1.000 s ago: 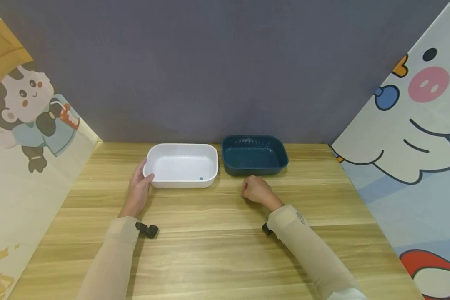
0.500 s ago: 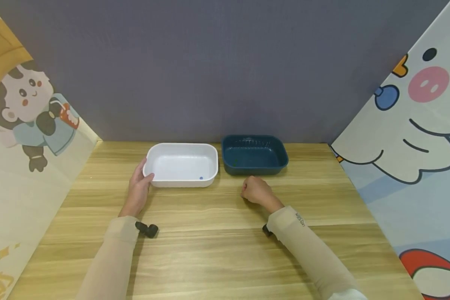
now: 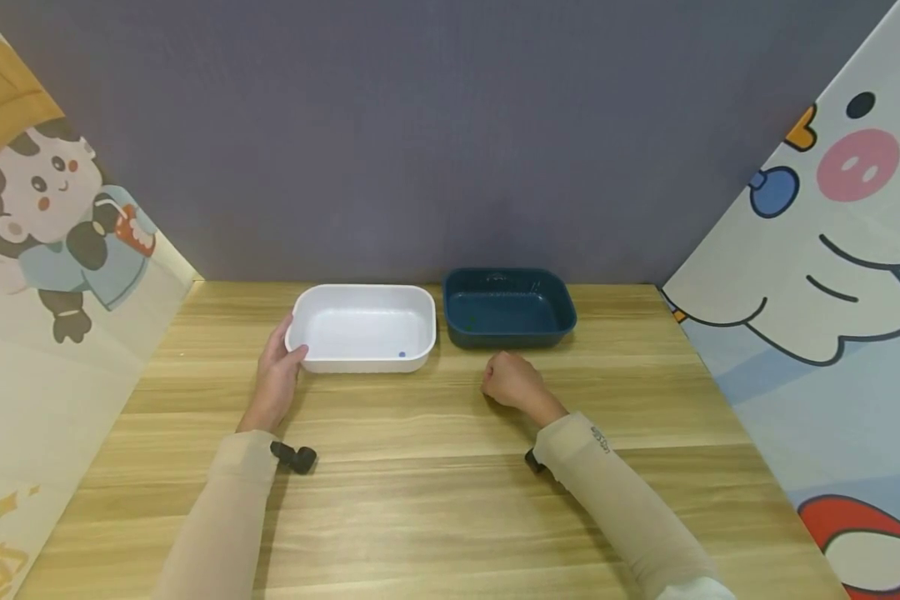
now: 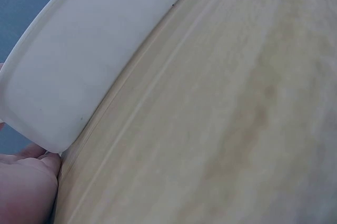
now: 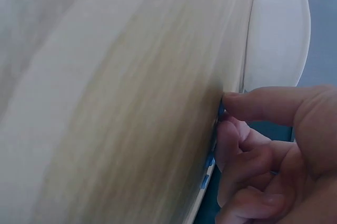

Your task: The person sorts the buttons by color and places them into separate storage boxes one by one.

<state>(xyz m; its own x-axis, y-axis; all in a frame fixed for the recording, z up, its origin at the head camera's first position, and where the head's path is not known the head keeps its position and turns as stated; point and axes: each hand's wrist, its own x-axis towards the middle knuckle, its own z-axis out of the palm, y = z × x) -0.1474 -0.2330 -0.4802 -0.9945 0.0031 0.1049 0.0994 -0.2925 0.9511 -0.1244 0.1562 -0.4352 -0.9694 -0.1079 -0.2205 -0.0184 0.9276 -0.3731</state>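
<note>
My left hand (image 3: 276,379) grips the left end of a white plastic basin (image 3: 356,364), the thumb over its near left rim. In the left wrist view, part of that hand (image 4: 31,182) shows against the corner of the basin (image 4: 79,50). My right hand (image 3: 516,382) is low at the table in front of a dark teal basin (image 3: 506,340). In the right wrist view its thumb and forefinger pinch a small blue piece (image 5: 221,109), mostly hidden. More small blue bits (image 5: 205,182) lie on the table below the curled fingers.
A small blue dot (image 3: 402,355) lies inside the white basin, near its front right corner. A faint green speck (image 3: 471,320) shows in the teal basin. Behind both basins rises a grey wall (image 3: 435,150). Cartoon-printed panels (image 3: 855,250) flank the wooden table (image 3: 420,517).
</note>
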